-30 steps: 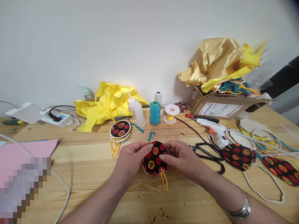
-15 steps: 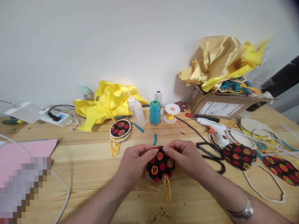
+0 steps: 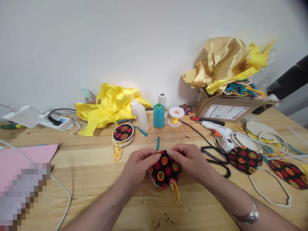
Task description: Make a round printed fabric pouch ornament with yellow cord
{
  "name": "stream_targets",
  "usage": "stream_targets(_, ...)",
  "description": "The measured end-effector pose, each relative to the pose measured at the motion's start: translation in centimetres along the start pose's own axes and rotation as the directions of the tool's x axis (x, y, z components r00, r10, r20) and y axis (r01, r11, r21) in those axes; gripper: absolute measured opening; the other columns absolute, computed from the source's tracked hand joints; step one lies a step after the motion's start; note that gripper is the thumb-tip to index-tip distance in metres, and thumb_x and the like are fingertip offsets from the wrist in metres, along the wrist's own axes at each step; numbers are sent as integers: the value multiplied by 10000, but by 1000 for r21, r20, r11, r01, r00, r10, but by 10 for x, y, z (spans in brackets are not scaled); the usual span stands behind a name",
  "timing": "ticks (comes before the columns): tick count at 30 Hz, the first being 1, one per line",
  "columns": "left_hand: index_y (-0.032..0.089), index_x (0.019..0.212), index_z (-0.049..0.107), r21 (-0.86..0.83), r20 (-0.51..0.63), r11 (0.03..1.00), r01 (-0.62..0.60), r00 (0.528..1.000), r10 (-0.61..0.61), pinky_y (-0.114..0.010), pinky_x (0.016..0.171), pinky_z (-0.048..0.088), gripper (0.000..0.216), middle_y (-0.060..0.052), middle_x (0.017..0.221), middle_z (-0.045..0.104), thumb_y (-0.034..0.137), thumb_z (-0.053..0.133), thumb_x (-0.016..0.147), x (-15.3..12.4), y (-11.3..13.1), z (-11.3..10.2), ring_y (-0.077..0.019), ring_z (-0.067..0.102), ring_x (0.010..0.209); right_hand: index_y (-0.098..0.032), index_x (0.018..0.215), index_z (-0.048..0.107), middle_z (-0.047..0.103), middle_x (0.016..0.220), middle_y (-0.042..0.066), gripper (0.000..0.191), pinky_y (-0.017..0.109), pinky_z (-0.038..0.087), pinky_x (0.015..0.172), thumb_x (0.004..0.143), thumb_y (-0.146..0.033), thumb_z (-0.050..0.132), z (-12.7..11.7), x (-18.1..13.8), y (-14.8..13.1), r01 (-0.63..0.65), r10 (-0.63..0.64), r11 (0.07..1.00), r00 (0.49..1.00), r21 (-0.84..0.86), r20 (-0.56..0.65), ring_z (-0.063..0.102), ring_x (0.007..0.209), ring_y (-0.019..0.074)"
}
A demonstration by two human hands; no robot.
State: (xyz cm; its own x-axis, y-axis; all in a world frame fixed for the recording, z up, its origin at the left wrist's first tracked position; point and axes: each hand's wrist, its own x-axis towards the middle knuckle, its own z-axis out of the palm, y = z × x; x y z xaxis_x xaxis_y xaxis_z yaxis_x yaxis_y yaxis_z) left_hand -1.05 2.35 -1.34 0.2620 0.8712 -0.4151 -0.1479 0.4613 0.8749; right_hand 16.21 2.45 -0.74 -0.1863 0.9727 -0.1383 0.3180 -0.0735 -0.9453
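Note:
A round fabric-covered ornament [image 3: 166,168], black with red dots and flower motifs, is held low over the table between both hands. My left hand [image 3: 141,163] pinches its upper left edge, thumb on the printed face. My right hand [image 3: 189,159] grips the upper right edge in the same way. From the top, near my left fingertips, a short teal tassel [image 3: 158,143] sticks out. A yellow cord loop [image 3: 177,194] hangs from the lower edge. The fingers behind the ornament are hidden.
Behind the hands stand a teal thread cone [image 3: 158,117], a yellow thread spool [image 3: 176,116] and a squeeze bottle [image 3: 141,117]. Scissors [image 3: 218,160] and a glue gun [image 3: 222,134] lie to the right, near a cardboard box [image 3: 223,107]. Yellow satin [image 3: 108,106] lies at the back left.
The ornament has turned slightly between the fingers, its cord loop swinging to the right and the tassel shifting a little left. Both hands keep their pinch.

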Motion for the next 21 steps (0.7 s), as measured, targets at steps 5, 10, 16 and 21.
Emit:
stream_targets(5, 114, 795, 699, -148, -128, 987, -68, 991, 49, -244, 601, 466, 183, -51, 704, 696, 256, 688, 679, 2, 2, 1, -144, 610, 633, -148, 635, 573, 479, 542, -26, 349, 201, 312, 465, 803, -439, 476, -2, 3, -1, -33, 32, 996, 999, 79, 11, 393, 504, 83)
stream_targets(10, 119, 785, 696, -252, -157, 958, -135, 983, 98, -255, 630, 486, 152, -44, 709, 702, 212, 697, 665, 2, 8, 4, -137, 618, 629, -135, 757, 614, 548, 609, -3, 280, 202, 336, 474, 709, -410, 596, 0, 5, -1, -112, 101, 964, 993, 241, 58, 434, 517, 84)
stream_targets(16, 126, 810, 688, -239, -108, 960, -149, 986, 126, -292, 660, 483, 192, -68, 790, 699, 287, 623, 729, 3, 11, 3, -173, 624, 704, -136, 679, 587, 482, 524, -34, 207, 186, 256, 424, 703, -341, 597, -4, 6, -4, -123, 113, 957, 992, 263, 54, 346, 455, 55)
stream_targets(21, 246, 956, 617, 61, -454, 903, -426, 794, 405, -205, 707, 419, 261, 35, 872, 599, 232, 671, 700, 3, 14, -4, -101, 539, 780, -136, 701, 596, 502, 548, -24, 211, 188, 277, 439, 730, -345, 583, -14, 5, 1, -114, 82, 979, 980, 170, 182, 378, 479, 64)
